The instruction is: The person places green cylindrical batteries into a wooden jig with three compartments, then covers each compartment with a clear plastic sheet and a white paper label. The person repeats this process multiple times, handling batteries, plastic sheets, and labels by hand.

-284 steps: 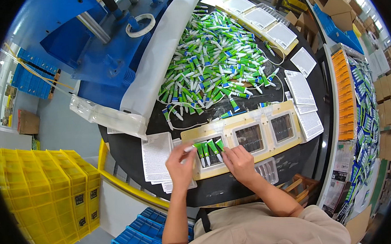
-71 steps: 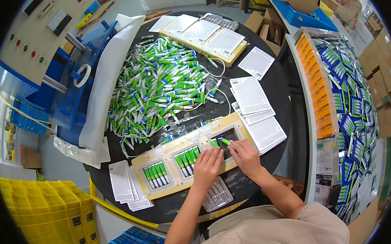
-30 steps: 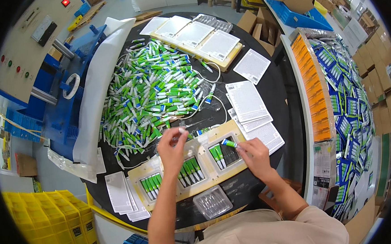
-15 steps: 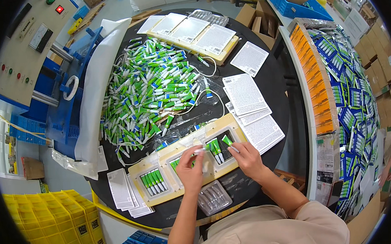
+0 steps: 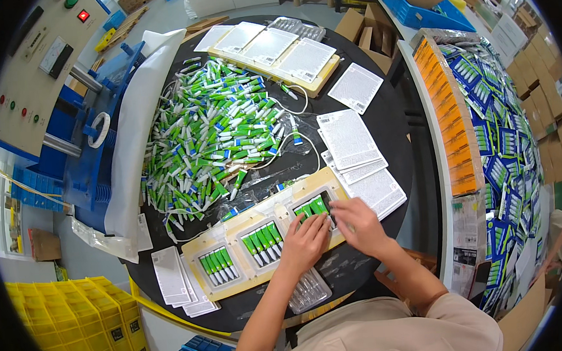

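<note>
A cream plate [image 5: 202, 284] with three clear blister compartments lies in front of me. Its left and middle compartments each hold several small green-and-white tubes [image 5: 262, 243], white caps toward me. More green tubes [image 5: 317, 205] lie in the right compartment, their lower parts covered by my left hand [image 5: 305, 241]. That hand rests palm down on them, its fingers stretched out. At the compartment's right edge is my right hand [image 5: 361, 225], fingers bent but apart, with no tube visible in it. Beyond the plate spreads a large heap of the same tubes [image 5: 214, 134].
Printed white cards [image 5: 349, 139] are stacked at the right, others [image 5: 171, 275] at the left. A second plate [image 5: 317, 83] bearing cards stands at the back. An empty blister [image 5: 309, 291] lies near me. A blue press [image 5: 85, 136] stands left, yellow crates [image 5: 78, 323] lower left.
My left hand has moved right and down onto the tubes in the right compartment, uncovering the middle one. The tube my right hand held no longer shows in its fingers.
</note>
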Tool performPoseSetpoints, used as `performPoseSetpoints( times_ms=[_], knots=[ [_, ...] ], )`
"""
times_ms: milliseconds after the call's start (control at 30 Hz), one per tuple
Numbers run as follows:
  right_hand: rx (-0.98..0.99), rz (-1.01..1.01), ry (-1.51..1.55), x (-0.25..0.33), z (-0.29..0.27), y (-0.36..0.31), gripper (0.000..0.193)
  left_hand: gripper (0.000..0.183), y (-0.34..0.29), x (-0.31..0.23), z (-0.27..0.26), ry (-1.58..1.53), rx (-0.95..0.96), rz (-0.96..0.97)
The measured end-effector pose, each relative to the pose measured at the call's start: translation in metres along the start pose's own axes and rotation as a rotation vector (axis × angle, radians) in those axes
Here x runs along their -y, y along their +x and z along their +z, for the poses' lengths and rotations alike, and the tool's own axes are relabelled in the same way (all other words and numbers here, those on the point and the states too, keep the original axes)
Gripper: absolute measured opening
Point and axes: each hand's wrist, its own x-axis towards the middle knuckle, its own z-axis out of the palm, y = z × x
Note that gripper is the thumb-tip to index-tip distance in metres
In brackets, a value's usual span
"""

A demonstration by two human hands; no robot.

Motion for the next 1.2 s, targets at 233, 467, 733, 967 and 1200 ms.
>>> performPoseSetpoints(
  times_ms=[233,467,733,967,1200],
  knots=[
    [0.048,0.297,-0.260,-0.078,0.044,0.145,0.026,0.062,-0.008,-0.012,-0.007,0.089,0.234,-0.133],
    [0.188,0.449,-0.478,-0.130,0.108,0.202,0.033,0.074,-0.024,-0.022,-0.016,0.009,0.178,-0.238],
    [-0.082,0.304,-0.019,-0.113,0.053,0.190,0.020,0.069,-0.034,-0.020,-0.015,0.181,0.267,-0.237],
    [-0.107,0.110,-0.128,-0.019,-0.009,0.005,0.018,0.071,-0.026,-0.025,-0.008,0.106,0.251,-0.220],
    [-0.082,0.058,-0.362,-0.012,0.035,-0.022,0.014,0.066,-0.023,-0.020,-0.009,0.123,0.257,-0.186]
  ],
)
